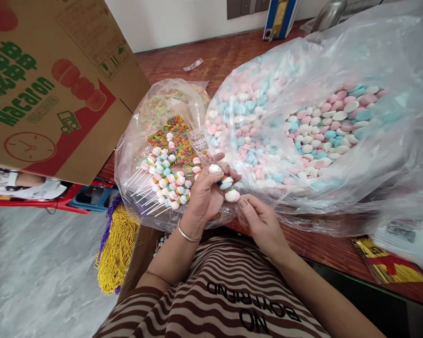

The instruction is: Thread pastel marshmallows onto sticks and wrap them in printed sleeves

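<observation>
Pastel pink, white and blue candies [227, 183] sat in a short row between two bare hands, above the lap of a person in a striped shirt [211, 286] and in front of a red-brown wooden table [162, 61]. The left hand [206, 195], a pale bracelet [188, 233] at its wrist, held the row, its thumb and fingers curled narrowly around the upper pieces, a white one showing at the top. The right hand [262, 225] met the row's lower end, its thumb and forefinger pinched together at the pink-and-white last piece; whether they also gripped a stick could not be told.

Just beyond the left hand, candy skewers [167, 180] lay heaped on a clear plastic bag [125, 164], most of their white sticks pointing toward the lower left. Small orange, green and yellow rings [178, 141] filled that bag, with a printed label [199, 143] near its right side. A far larger bag [380, 188] of rounded pink, white and blue pieces [333, 122] spread across the table to the right.

A cardboard box [88, 155] printed "Macaron" stood at left, above gold bead strands [118, 249] hanging with purple ones. A blue-edged object [280, 19] stood near the wall, and a yellow-and-red packet [387, 263] lay at the table's near right edge
</observation>
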Action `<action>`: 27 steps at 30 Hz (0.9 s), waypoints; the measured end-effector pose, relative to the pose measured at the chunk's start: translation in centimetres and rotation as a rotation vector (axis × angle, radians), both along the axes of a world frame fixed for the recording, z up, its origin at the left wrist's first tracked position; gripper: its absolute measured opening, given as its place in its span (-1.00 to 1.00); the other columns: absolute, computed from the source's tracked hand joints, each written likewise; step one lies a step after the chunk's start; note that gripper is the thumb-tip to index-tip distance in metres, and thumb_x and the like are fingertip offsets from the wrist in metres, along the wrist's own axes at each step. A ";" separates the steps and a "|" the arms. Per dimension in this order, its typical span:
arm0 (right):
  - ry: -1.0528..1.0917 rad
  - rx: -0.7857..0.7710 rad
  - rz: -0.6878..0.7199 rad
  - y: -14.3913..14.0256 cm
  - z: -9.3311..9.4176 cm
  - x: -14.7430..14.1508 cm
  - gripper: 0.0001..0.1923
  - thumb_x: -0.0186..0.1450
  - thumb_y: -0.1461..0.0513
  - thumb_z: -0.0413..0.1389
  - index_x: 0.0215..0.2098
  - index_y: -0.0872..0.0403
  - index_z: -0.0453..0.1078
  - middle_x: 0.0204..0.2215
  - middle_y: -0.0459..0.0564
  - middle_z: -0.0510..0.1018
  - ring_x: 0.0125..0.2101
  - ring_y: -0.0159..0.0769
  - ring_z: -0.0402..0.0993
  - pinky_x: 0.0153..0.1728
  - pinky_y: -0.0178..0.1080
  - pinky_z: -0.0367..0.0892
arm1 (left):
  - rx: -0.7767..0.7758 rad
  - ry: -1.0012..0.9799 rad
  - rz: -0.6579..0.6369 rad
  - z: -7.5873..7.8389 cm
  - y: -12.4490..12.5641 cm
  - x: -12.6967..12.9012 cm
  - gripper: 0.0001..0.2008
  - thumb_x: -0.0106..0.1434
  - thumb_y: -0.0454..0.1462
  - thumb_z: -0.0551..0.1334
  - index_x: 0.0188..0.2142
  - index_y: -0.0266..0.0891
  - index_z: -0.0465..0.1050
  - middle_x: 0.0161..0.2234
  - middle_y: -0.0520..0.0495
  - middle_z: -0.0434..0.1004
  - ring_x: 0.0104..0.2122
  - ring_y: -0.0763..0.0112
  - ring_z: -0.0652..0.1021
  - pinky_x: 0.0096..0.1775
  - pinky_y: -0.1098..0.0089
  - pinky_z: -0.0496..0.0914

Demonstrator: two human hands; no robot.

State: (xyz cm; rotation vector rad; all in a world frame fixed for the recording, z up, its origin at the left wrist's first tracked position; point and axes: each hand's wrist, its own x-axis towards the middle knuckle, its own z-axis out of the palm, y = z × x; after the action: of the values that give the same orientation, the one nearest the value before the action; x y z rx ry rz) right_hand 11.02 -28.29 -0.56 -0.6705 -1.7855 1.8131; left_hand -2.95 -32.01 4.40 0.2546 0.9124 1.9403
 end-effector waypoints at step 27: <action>0.131 -0.643 0.188 -0.7 0.0 0.9 -0.63 0.37 -0.03 0.15 -0.36 0.10 0.44 -0.77 -0.29 0.17 -0.75 -0.55 -0.08 -0.68 -0.39 -0.14 | 0.000 0.077 -0.038 -0.5 -0.5 0.0 -0.77 0.21 -0.20 0.44 -0.20 -0.15 0.47 -0.29 0.04 0.51 -0.28 0.46 0.57 0.09 0.19 0.46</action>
State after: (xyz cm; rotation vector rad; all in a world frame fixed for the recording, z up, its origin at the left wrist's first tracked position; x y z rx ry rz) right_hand 11.89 -29.01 -0.60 -0.6023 -1.1983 2.5247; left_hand -2.98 -32.49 3.88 0.3465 0.9517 1.9063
